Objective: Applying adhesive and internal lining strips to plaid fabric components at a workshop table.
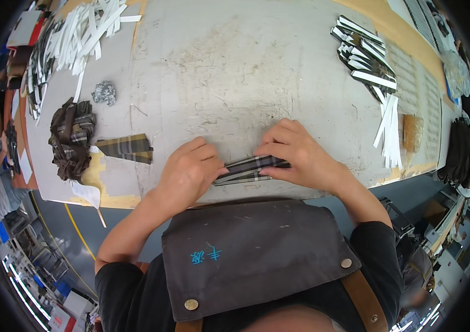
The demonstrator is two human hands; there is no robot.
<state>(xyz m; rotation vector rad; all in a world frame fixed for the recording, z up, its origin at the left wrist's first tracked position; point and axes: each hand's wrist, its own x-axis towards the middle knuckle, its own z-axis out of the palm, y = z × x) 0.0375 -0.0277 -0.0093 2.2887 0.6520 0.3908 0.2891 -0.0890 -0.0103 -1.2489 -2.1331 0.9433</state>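
Note:
Close to the table's front edge, a dark plaid fabric strip lies folded lengthwise between my hands. My left hand grips its left end, fingers curled and pressed together. On its right end, my right hand pinches the cloth between thumb and fingers. A lighter band shows along the strip's near fold. To the left of my left hand rests an olive and brown plaid fabric piece, flat on the table. Beside it is a crumpled heap of brown plaid cloth.
White strips pile up at the far left, near a small grey crumpled wad. Black-and-white strips lie at the far right, above loose white strips and a tan taped block. People work beyond the table's left side.

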